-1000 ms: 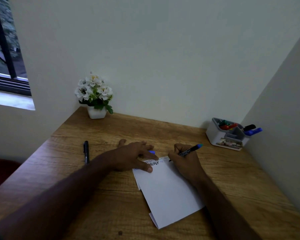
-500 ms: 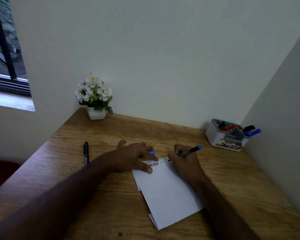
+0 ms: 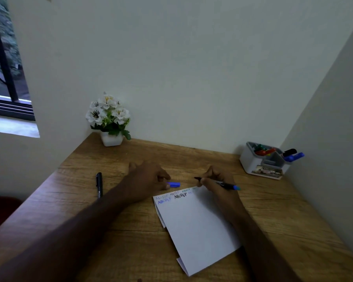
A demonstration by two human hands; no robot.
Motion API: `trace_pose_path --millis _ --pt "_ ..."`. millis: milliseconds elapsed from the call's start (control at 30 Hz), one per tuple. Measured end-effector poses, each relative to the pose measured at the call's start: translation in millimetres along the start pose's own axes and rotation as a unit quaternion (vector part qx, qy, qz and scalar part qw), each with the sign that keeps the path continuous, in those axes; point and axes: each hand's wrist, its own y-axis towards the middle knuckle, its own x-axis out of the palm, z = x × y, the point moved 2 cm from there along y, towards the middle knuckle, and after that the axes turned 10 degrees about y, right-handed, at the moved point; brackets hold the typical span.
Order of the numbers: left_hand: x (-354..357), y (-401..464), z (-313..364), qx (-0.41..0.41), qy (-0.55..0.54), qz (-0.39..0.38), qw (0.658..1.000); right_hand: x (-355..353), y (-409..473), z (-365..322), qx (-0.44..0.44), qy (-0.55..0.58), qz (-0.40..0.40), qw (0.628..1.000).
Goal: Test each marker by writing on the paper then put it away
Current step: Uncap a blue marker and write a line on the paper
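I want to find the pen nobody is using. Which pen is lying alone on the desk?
The black pen, lying capped on the wooden desk left of the left hand. The right hand holds the blue-ended marker; others stand in the organizer.

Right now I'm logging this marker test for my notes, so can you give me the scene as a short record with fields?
right hand: grips the uncapped marker, tip off the paper
left hand: fingers pinch the blue cap
paper: lettering along its far edge
black pen: flat on the desk, left of the hands
organizer: far right, holds markers
flower pot: far left corner
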Motion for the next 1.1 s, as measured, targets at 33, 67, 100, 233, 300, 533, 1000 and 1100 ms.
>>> trace_pose_path --millis 33,67,100,233,300,533,1000,1100 --pt "1 0 2 0.001 0.017 -0.013 1.000 0 0 2 0.002 0.004 -0.004 1.000" --pt "2 1 4 0.004 0.033 -0.021 0.999 0 1 3 0.005 0.000 -0.001 1.000" --pt "2 1 5 0.006 0.045 -0.024 0.999 0 2 6 0.011 -0.002 0.003 1.000" --pt "5 1 5 0.012 0.013 0.021 1.000 0 5 7 0.016 0.023 0.000 1.000" --pt "5 1 4 0.005 -0.042 0.049 0.998 0 5 5 0.018 0.073 -0.003 0.997" --pt "6 2 7 0.007 -0.142 0.085 0.986 0 4 6 0.024 0.154 -0.006 0.988" --pt "-2 0 23 0.096 -0.264 0.056 0.958 9 1 -2 0.039 0.169 -0.051 0.984" --pt "-4 -3 28 0.093 -0.298 0.048 0.949 9 2 -3 0.052 0.181 -0.051 0.981"
